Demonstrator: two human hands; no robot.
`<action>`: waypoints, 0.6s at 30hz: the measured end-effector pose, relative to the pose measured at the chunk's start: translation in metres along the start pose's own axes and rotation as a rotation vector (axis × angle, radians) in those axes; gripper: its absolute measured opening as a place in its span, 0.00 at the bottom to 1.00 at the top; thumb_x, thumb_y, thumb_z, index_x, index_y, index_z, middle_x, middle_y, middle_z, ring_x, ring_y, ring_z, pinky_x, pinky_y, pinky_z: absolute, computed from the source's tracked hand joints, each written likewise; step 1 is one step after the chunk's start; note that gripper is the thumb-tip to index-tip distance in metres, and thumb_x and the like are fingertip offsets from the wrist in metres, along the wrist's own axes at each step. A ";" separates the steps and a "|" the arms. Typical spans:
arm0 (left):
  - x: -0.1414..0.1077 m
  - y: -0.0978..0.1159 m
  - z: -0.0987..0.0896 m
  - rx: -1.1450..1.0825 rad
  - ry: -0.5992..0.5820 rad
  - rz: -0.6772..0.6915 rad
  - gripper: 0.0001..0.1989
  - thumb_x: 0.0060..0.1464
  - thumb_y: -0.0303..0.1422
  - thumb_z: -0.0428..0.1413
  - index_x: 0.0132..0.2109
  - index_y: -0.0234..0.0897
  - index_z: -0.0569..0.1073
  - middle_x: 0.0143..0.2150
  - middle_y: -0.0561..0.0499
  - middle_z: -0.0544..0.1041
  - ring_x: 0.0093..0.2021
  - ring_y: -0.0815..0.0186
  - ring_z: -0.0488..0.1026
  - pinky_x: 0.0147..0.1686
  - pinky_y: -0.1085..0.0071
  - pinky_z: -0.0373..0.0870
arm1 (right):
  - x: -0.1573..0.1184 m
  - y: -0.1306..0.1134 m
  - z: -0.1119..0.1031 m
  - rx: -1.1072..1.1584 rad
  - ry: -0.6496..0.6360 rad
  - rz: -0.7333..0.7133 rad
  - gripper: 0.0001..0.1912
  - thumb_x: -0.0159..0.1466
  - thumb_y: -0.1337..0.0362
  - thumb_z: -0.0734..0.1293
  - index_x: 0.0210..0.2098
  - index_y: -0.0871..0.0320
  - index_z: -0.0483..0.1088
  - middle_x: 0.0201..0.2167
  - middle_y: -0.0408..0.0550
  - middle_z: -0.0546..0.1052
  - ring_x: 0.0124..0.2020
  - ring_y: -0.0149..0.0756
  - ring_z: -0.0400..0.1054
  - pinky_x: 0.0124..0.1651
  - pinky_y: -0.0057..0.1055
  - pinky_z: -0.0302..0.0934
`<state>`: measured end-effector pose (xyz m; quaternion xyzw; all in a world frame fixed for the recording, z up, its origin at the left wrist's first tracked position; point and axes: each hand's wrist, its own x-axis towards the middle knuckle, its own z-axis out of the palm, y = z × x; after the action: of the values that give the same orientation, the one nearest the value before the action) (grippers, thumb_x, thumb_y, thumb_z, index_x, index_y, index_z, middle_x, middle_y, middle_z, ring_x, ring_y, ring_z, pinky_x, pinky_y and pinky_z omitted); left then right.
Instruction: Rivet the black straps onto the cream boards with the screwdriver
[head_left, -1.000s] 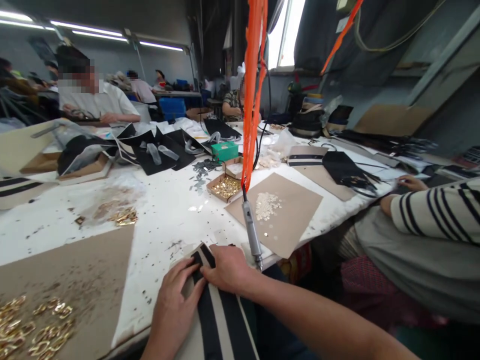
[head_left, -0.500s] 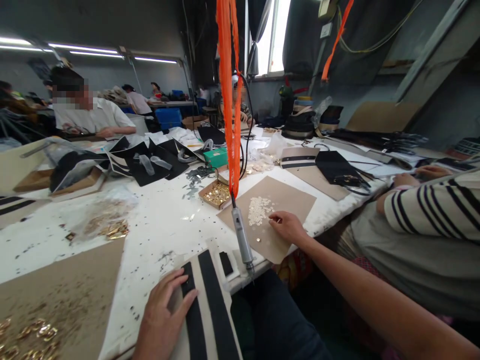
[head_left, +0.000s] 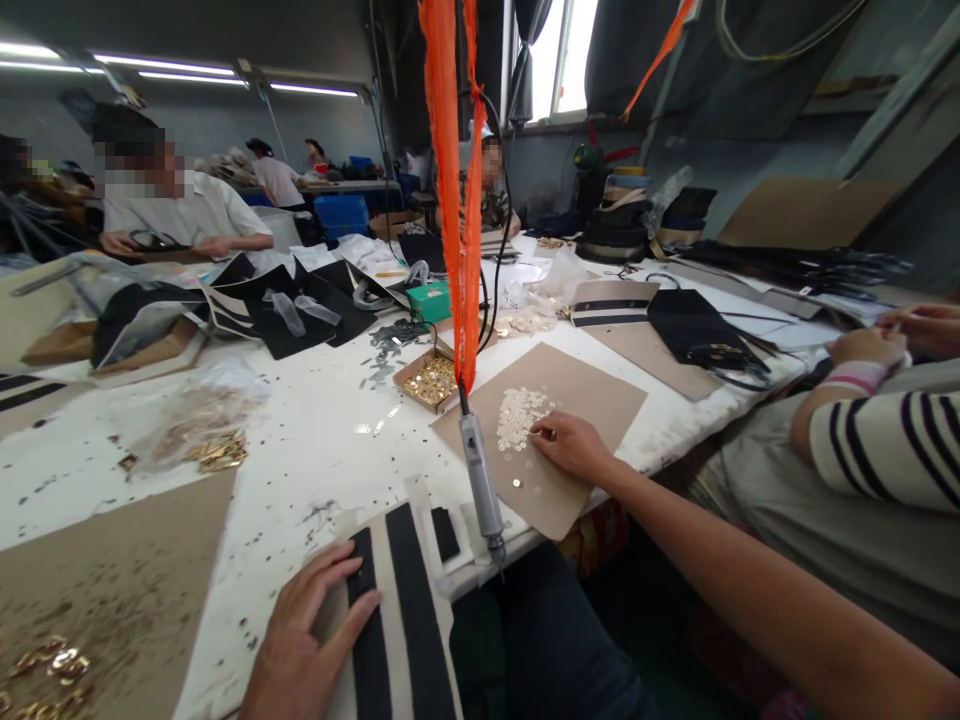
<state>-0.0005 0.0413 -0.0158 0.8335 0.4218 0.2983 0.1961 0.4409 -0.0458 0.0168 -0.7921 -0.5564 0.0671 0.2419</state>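
Note:
My left hand (head_left: 311,615) lies with its fingers apart on a beige panel with two black stripes (head_left: 409,590) at the table's front edge. A small dark spot shows on the stripe beside the fingertips. Over on a brown board (head_left: 600,400), my right hand (head_left: 574,445) has its thumb and fingers pinched together at the edge of a pile of small whitish, clear washers (head_left: 519,415). Whatever is between those fingertips is too small to make out. One small metal piece (head_left: 517,483) lies nearer me on the board. A grey electric screwdriver (head_left: 481,480) hangs between my hands from orange straps.
Behind the screwdriver sits a box of small gold parts (head_left: 429,380). Gold metal pieces (head_left: 221,452) and a plastic bag (head_left: 214,400) lie to the left, with gold buckles (head_left: 56,665) on a brown board. A co-worker's striped sleeve (head_left: 885,430) is close at right.
My right hand has shifted slightly left against the washer pile. My left hand still rests on the striped panel. The view has turned a little, and the right-hand co-worker's hands have moved.

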 end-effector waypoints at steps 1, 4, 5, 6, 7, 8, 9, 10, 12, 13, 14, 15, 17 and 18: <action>0.000 0.000 0.000 0.002 -0.004 -0.001 0.19 0.53 0.51 0.61 0.47 0.47 0.79 0.58 0.47 0.78 0.59 0.49 0.74 0.63 0.42 0.68 | 0.000 0.001 0.001 -0.004 0.005 -0.011 0.10 0.66 0.61 0.67 0.42 0.53 0.81 0.39 0.45 0.80 0.38 0.34 0.72 0.43 0.29 0.59; -0.001 0.000 0.001 0.004 -0.005 -0.002 0.20 0.53 0.52 0.61 0.47 0.46 0.79 0.58 0.47 0.78 0.59 0.48 0.74 0.63 0.42 0.68 | 0.001 0.003 0.003 0.003 0.024 -0.008 0.10 0.65 0.61 0.67 0.42 0.54 0.80 0.38 0.44 0.79 0.37 0.34 0.71 0.42 0.29 0.59; -0.001 0.000 0.001 0.003 -0.002 -0.002 0.20 0.54 0.52 0.61 0.47 0.46 0.79 0.57 0.47 0.78 0.59 0.48 0.74 0.63 0.43 0.68 | 0.001 0.004 0.004 0.008 0.030 0.001 0.11 0.65 0.61 0.67 0.43 0.54 0.80 0.37 0.44 0.79 0.37 0.34 0.71 0.42 0.29 0.59; -0.001 0.000 0.001 0.002 0.002 -0.002 0.20 0.54 0.52 0.61 0.47 0.46 0.79 0.57 0.46 0.78 0.59 0.48 0.74 0.63 0.43 0.68 | 0.002 0.004 0.004 0.010 0.034 0.007 0.11 0.65 0.62 0.68 0.44 0.55 0.80 0.37 0.44 0.79 0.37 0.34 0.71 0.42 0.29 0.59; -0.001 0.000 0.001 0.001 0.005 -0.001 0.20 0.54 0.52 0.61 0.47 0.46 0.79 0.57 0.47 0.79 0.59 0.48 0.74 0.63 0.43 0.68 | 0.002 0.005 0.005 0.008 0.036 0.010 0.11 0.65 0.62 0.68 0.45 0.55 0.79 0.37 0.44 0.79 0.37 0.34 0.71 0.42 0.29 0.59; -0.001 0.000 0.001 0.000 0.004 0.001 0.20 0.54 0.52 0.61 0.47 0.46 0.79 0.57 0.47 0.78 0.59 0.49 0.74 0.63 0.43 0.68 | 0.002 0.005 0.005 0.003 0.036 0.009 0.11 0.64 0.62 0.68 0.45 0.55 0.79 0.37 0.45 0.79 0.37 0.34 0.71 0.42 0.29 0.59; -0.001 0.000 0.001 -0.001 0.001 0.004 0.20 0.54 0.52 0.61 0.47 0.46 0.79 0.57 0.47 0.78 0.59 0.49 0.74 0.63 0.43 0.68 | 0.002 0.005 0.005 -0.003 0.032 0.005 0.11 0.65 0.63 0.67 0.44 0.55 0.79 0.37 0.45 0.79 0.37 0.34 0.71 0.42 0.29 0.59; -0.001 0.001 0.001 -0.001 0.000 0.008 0.20 0.55 0.52 0.60 0.47 0.46 0.78 0.57 0.47 0.78 0.59 0.49 0.74 0.63 0.43 0.68 | 0.002 0.005 0.006 -0.009 0.026 -0.001 0.11 0.65 0.63 0.67 0.43 0.54 0.80 0.37 0.45 0.79 0.38 0.34 0.71 0.42 0.29 0.59; 0.000 0.001 0.001 0.001 0.003 0.017 0.20 0.55 0.52 0.60 0.48 0.46 0.78 0.57 0.47 0.78 0.59 0.49 0.74 0.63 0.43 0.69 | 0.003 0.006 0.006 0.000 0.022 -0.009 0.10 0.64 0.62 0.67 0.42 0.54 0.80 0.37 0.45 0.79 0.37 0.35 0.71 0.43 0.29 0.59; 0.000 0.001 0.001 0.004 0.005 0.023 0.20 0.55 0.52 0.60 0.48 0.46 0.78 0.57 0.47 0.78 0.59 0.49 0.74 0.63 0.43 0.69 | 0.003 0.006 0.006 0.011 0.027 -0.009 0.10 0.64 0.63 0.68 0.42 0.54 0.80 0.37 0.45 0.79 0.37 0.35 0.71 0.43 0.29 0.60; 0.000 0.001 0.001 0.008 0.009 0.031 0.20 0.55 0.52 0.60 0.48 0.46 0.78 0.57 0.47 0.78 0.59 0.49 0.74 0.63 0.44 0.70 | 0.004 0.006 0.007 0.022 0.035 -0.005 0.10 0.63 0.63 0.68 0.42 0.54 0.80 0.36 0.45 0.79 0.37 0.35 0.71 0.43 0.29 0.60; 0.000 0.000 0.001 0.013 0.011 0.040 0.20 0.56 0.52 0.60 0.48 0.46 0.78 0.57 0.47 0.78 0.58 0.50 0.75 0.62 0.45 0.70 | 0.004 0.006 0.007 0.031 0.043 -0.002 0.11 0.63 0.64 0.68 0.43 0.54 0.80 0.36 0.45 0.80 0.37 0.36 0.71 0.43 0.30 0.61; 0.000 -0.001 0.002 0.021 0.013 0.060 0.19 0.56 0.51 0.60 0.48 0.46 0.78 0.57 0.48 0.79 0.58 0.50 0.75 0.62 0.46 0.71 | 0.006 0.007 0.008 0.034 0.056 0.003 0.12 0.62 0.64 0.69 0.45 0.55 0.79 0.36 0.45 0.80 0.37 0.36 0.72 0.43 0.30 0.61; 0.000 -0.002 0.002 0.023 0.016 0.069 0.19 0.56 0.51 0.60 0.48 0.46 0.78 0.57 0.48 0.79 0.58 0.50 0.75 0.62 0.46 0.71 | 0.006 0.007 0.009 0.030 0.058 0.005 0.12 0.62 0.65 0.69 0.45 0.55 0.79 0.36 0.45 0.80 0.37 0.36 0.72 0.43 0.30 0.62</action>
<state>-0.0005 0.0422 -0.0188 0.8474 0.3975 0.3066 0.1728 0.4458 -0.0391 0.0071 -0.7912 -0.5463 0.0533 0.2696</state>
